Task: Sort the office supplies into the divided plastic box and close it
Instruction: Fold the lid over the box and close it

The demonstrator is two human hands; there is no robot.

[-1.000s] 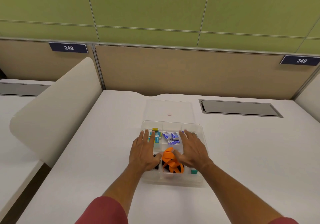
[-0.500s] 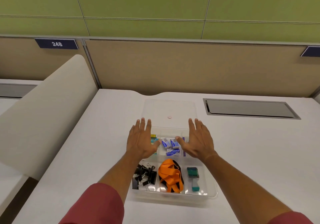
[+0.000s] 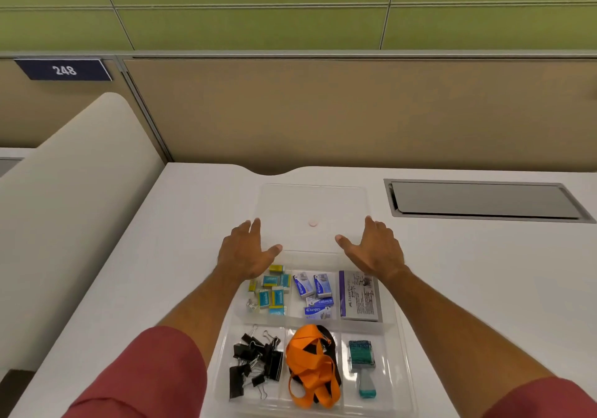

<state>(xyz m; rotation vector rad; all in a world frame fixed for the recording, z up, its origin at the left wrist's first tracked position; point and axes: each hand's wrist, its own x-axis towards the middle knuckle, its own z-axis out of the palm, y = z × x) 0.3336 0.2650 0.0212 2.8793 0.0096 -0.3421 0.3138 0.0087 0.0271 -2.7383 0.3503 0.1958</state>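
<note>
The clear divided box (image 3: 310, 262) sits open on the white desk, close to me. It holds black binder clips (image 3: 255, 366), an orange lanyard (image 3: 311, 362), a teal stamp (image 3: 361, 366), blue staple boxes (image 3: 315, 295), small teal and yellow boxes (image 3: 273, 291) and a purple-edged card pack (image 3: 360, 296). Its clear lid (image 3: 311, 204) lies flat just beyond the box. My left hand (image 3: 247, 253) is at the lid's near left corner and my right hand (image 3: 374, 249) at its near right corner, both with fingers spread. Whether they touch the lid is unclear.
A grey cable hatch (image 3: 484, 201) is set into the desk at the back right. A curved beige divider (image 3: 80, 191) borders the desk on the left. A tan panel (image 3: 323, 111) with a sign reading 248 (image 3: 63, 69) rises behind the desk.
Both hands have moved away from the box's compartments and forward to the two near corners of the lid. My view has tilted down, so the box appears closer.
</note>
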